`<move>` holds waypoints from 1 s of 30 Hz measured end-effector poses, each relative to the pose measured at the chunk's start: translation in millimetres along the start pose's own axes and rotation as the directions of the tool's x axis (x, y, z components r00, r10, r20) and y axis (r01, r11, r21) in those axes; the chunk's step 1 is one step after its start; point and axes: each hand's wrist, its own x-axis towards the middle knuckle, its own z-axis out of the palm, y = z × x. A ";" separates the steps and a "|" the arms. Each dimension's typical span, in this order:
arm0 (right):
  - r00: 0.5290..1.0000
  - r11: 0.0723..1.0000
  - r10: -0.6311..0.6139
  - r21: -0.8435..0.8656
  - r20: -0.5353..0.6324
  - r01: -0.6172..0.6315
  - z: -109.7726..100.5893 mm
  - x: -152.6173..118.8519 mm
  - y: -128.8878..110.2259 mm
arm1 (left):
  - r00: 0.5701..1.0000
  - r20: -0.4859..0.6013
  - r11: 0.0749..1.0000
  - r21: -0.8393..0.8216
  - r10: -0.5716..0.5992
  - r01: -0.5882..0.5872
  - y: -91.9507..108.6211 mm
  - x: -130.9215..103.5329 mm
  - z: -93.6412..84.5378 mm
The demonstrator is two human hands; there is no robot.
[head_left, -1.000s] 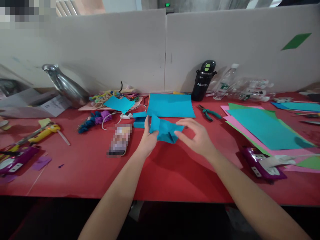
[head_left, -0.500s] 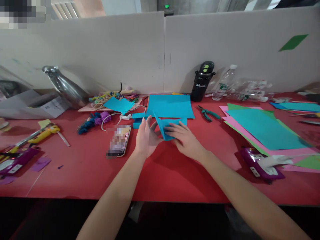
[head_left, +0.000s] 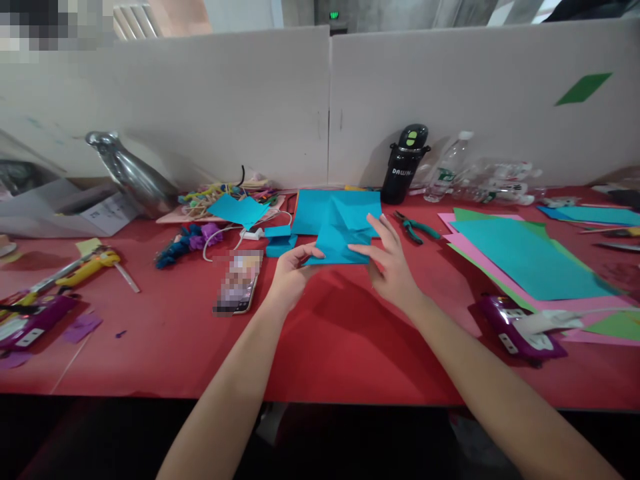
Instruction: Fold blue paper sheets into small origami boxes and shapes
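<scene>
A creased blue paper (head_left: pixel 343 243) is held above the red table, with one pointed flap standing up. My left hand (head_left: pixel 296 268) pinches its lower left corner between thumb and fingers. At its right side is my right hand (head_left: pixel 389 267), thumb and fingers on the paper's lower right part, the other fingers raised and spread. Behind it lies a flat blue sheet (head_left: pixel 313 207), partly hidden by the held paper. A small folded blue piece (head_left: pixel 279 241) sits just left of the paper, near a phone (head_left: pixel 241 283).
Green-handled pliers (head_left: pixel 420 228) and a black bottle (head_left: pixel 404 167) stand or lie behind my right hand. Coloured sheets (head_left: pixel 535 260) and a purple power strip (head_left: pixel 520 333) are at the right. A metal jug (head_left: pixel 135 177) and glue gun (head_left: pixel 90 270) are at the left.
The held paper has turned and been opened wider, its straight edge now facing me. My left hand now grips its corner; my right hand has shifted right, with fingers lifted.
</scene>
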 end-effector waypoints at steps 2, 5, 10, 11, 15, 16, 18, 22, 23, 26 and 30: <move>0.997 0.999 0.020 0.035 0.072 -0.022 -1.0 -0.3 -1.4 | 0.999 -0.039 1.000 0.021 0.024 -0.023 1.1 0.1 -3.0; 0.990 0.990 0.075 0.114 0.117 -0.088 -0.7 -0.6 -5.0 | 0.996 -0.078 0.996 0.079 0.043 -0.036 2.4 0.4 -6.6; 0.967 0.905 0.253 0.349 0.022 -0.244 5.7 -0.3 -4.8 | 0.995 -0.066 0.989 0.132 0.069 -0.060 -0.3 1.2 -6.6; 0.956 0.878 0.294 0.393 0.012 -0.274 6.9 -0.2 -3.8 | 0.996 -0.038 0.989 0.126 0.081 -0.075 -0.6 0.7 -5.7; 0.921 0.803 0.386 0.473 0.052 -0.363 7.9 0.7 -0.2 | 0.992 0.096 0.991 0.097 0.079 -0.088 0.7 -3.4 -0.7; 0.919 0.797 0.389 0.476 0.066 -0.371 7.3 0.9 0.3 | 0.991 0.114 0.994 0.083 0.066 -0.075 0.8 -4.2 0.3; 0.927 0.812 0.366 0.460 0.079 -0.360 5.6 1.1 0.9 | 0.993 0.112 0.997 0.059 0.032 -0.039 0.0 -4.7 1.3; 0.971 0.925 0.229 0.294 0.071 -0.239 3.2 0.8 0.2 | 1.000 -0.007 0.995 0.103 -0.001 0.002 -4.7 -1.8 -0.7; 0.977 0.943 0.203 0.255 0.070 -0.215 3.3 0.5 -0.3 | 1.000 -0.023 0.991 0.130 0.004 -0.001 -5.4 -1.0 -1.4; 0.974 0.947 0.218 0.230 0.052 -0.225 5.5 -0.7 -2.4 | 0.999 -0.018 0.977 0.210 0.050 -0.045 -5.3 0.2 -2.6; 0.924 0.874 0.383 0.323 0.003 -0.364 14.3 -1.5 -5.6 | 0.990 -0.019 0.949 0.289 0.141 -0.129 -2.6 -0.4 -2.0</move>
